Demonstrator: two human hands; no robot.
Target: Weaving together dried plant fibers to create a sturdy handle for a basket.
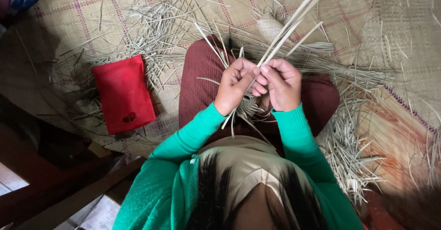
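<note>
Both hands meet over my lap: left hand (235, 84) and right hand (281, 84) pinch pale reed strips (294, 21) mid-plait; next crossing needs steady tension.

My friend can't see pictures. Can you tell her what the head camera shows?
Two hands, the left hand and right hand, pinch long pale straw strips together above a lap in a dark red skirt. Green sleeves cover the arms, loose straw lies on a woven mat, and a red pouch sits beside the left hand.

2 hands (236, 85) (282, 85), 1 red pouch (123, 93), 1 woven mat (115, 14), uncounted dry straw strips (294, 25).
</note>
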